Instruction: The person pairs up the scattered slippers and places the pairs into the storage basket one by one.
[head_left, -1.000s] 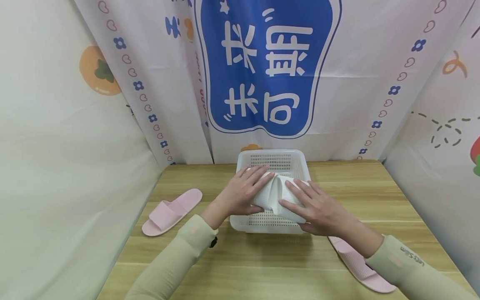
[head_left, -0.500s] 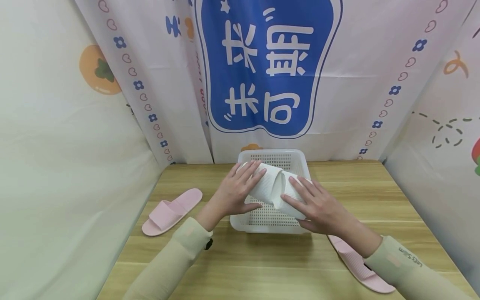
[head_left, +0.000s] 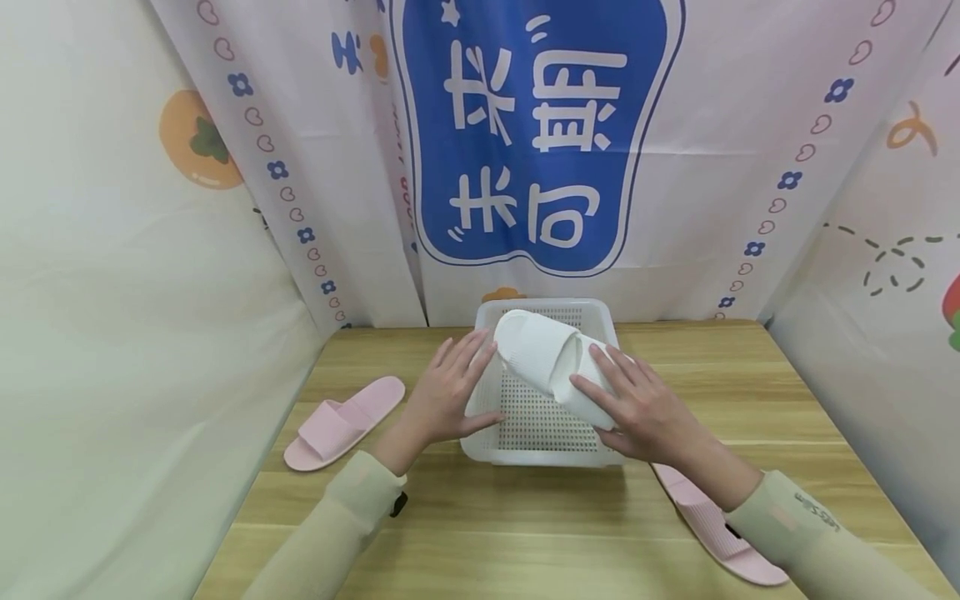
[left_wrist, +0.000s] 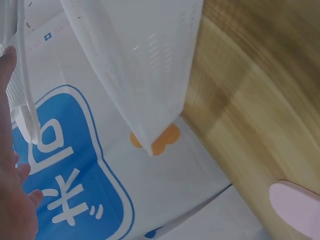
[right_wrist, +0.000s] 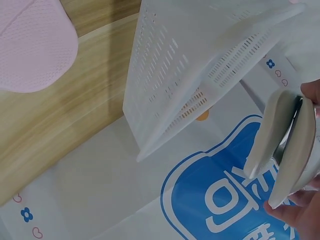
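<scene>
Above a white plastic basket (head_left: 487, 454), my right hand (head_left: 641, 408) grips a pair of white slippers (head_left: 543, 350) by the heel end. In the right wrist view the two slippers (right_wrist: 295, 145) lie stacked with their soles facing each other; in the head view only the upper one shows well, tilted with its toe up and left. My left hand (head_left: 442, 392) is open beside the toe, fingers spread and straight, over the basket's left side. The left wrist view catches part of that hand (left_wrist: 15, 200) at its edge, with a slipper (left_wrist: 25, 100) next to it.
One pink slipper (head_left: 345, 422) lies on the wooden table (head_left: 480, 533) to the left of the basket. Another pink slipper (head_left: 712, 525) lies at the right, partly under my right forearm. Behind the table hangs a white curtain with a blue printed panel (head_left: 525, 150).
My left hand has let go of the white slippers and moved left, its fingers opening out. The right hand keeps its grip, and the toe end now shows uncovered.
</scene>
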